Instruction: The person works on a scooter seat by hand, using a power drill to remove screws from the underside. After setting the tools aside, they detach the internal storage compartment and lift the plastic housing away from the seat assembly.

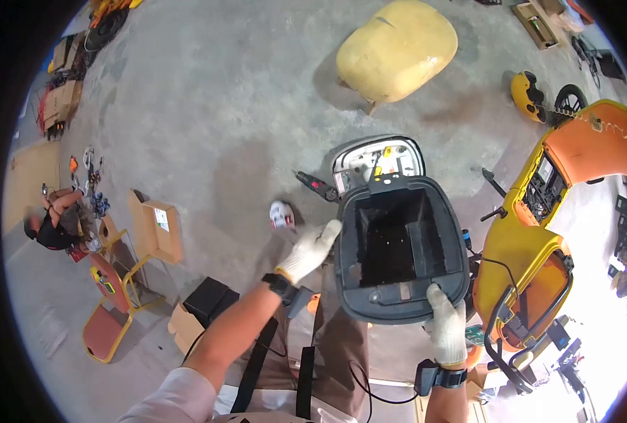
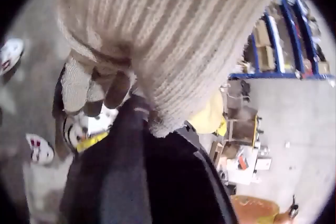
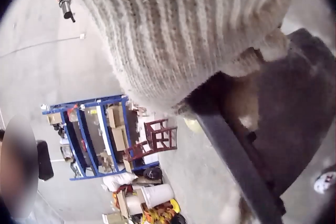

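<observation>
A black plastic storage bucket (image 1: 402, 299), deep and open-topped with a wide rim, is held up in front of the body by both hands. My left hand (image 1: 310, 250), in a white knit glove, grips the left side of the rim. In the left wrist view its fingers (image 2: 77, 85) curl against the bucket's wall (image 2: 105, 182). With thumb on top, my gloved right hand (image 1: 446, 324) holds the near right corner of the rim. The right wrist view shows fingers bent under the dark bucket (image 3: 299, 98).
Beyond the bucket lies a white-lined tool case (image 1: 359, 163), with a power drill (image 1: 317, 185) beside it. A yellow scooter body (image 1: 514, 247) stands to the right. Ahead is a yellow rounded table (image 1: 398, 49). Chairs (image 1: 105, 328), cardboard boxes (image 1: 160, 233) and a seated person (image 1: 56, 225) are left.
</observation>
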`<state>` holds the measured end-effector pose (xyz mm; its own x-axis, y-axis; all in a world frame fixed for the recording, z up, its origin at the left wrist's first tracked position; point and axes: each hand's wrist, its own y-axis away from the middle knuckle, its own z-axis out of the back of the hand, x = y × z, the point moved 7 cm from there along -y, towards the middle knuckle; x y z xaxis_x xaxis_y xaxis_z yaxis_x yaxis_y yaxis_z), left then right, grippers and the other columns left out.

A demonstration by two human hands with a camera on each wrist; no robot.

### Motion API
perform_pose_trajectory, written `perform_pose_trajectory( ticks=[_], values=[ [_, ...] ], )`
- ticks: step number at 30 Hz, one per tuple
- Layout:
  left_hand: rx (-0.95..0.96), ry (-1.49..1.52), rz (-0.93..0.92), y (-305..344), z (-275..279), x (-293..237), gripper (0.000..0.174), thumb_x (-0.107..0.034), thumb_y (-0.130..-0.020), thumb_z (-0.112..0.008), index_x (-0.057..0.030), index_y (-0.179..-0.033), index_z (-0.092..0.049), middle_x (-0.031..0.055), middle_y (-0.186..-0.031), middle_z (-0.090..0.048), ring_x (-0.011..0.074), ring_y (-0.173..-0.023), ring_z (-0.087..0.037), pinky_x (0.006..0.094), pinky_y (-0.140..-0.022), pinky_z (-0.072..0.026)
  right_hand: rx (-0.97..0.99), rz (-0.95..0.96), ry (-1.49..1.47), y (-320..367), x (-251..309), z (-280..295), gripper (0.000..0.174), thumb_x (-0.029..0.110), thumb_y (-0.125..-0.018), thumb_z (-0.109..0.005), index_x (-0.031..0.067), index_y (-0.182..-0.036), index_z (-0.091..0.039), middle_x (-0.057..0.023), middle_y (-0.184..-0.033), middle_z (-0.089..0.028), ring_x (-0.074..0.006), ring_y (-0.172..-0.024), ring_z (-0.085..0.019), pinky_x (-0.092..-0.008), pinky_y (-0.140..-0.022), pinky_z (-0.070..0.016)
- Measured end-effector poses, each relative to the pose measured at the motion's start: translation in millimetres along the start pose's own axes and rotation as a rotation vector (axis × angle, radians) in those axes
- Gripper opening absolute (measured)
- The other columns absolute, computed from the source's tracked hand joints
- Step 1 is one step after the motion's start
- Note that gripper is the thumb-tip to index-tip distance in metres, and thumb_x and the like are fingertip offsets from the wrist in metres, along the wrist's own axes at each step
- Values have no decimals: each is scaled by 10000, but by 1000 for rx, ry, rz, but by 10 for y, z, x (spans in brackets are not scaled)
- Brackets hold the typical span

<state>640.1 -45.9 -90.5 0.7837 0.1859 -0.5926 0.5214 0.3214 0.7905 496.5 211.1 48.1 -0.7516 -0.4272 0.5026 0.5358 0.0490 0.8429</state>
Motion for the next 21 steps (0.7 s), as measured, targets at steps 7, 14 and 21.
perform_pose_trajectory(
  ticks=[7,14,21],
  values=[
    [23,-167,85,-616,-279,-75,533,-298,-940,-537,-34,-1391,-426,238,-1261,-590,363,-1216,-547,379,-1030,-398,-1,-171,261,-95,-26,38,246,201,-826,-750,135,-1044,-657,-16,-817,-645,-100,-532,-534,-247,-459,-395],
    [334,-5,-30,-974,-423,230,492,-234,-954,-492,11,-1381,-474,252,-1269,-588,287,-1173,-569,341,-1009,-405,-111,-200,227,-77,444,-394,347,383,-884,-664,60,-1010,-640,24,-742,-607,-54,-541,-502,-210,-467,-373],
    [471,298,402,-815,-557,805,443,-187,-929,-523,-5,-1332,-543,159,-1076,-650,214,-1001,-612,364,-896,-485,-172,-228,523,-584,562,-508,614,660,-875,-542,62,-803,-659,25,-576,-534,-62,-417,-394,-235,-399,-257]
  ],
)
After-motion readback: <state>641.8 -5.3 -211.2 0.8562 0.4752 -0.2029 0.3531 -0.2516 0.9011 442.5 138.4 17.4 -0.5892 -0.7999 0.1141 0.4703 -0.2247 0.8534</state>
